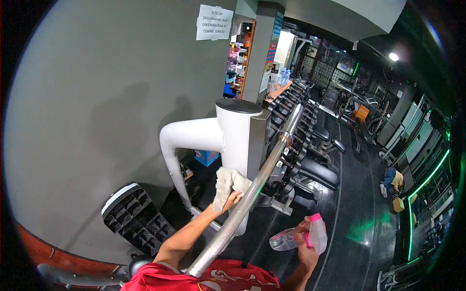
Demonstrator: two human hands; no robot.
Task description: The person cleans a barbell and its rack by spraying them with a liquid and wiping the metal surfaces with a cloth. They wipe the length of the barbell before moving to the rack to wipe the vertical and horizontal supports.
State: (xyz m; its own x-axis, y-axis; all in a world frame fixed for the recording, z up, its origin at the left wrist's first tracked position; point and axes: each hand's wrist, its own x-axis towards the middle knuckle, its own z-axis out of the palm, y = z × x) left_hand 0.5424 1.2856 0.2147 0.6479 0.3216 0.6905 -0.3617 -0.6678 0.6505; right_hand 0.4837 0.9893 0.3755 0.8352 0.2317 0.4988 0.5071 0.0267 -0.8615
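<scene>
My left hand (232, 200) is closed on a pale cloth (228, 183), which lies against the lower part of a white machine column (238, 140). A long metal barbell bar (252, 191) runs diagonally in front of the column, from near my chest up and away, and passes beside my left hand. Lower right, my right hand (302, 237) grips a clear spray bottle (284, 239) with a white and pink spray head. The bottle is tilted on its side, apart from the bar and the column.
Dumbbells on a rack (303, 116) stretch away behind the column, with a padded bench (318, 173) alongside. A black ribbed step platform (136, 213) leans at the grey wall (97, 97). Another person (392, 179) is low on the floor at far right, near a small box (398, 205).
</scene>
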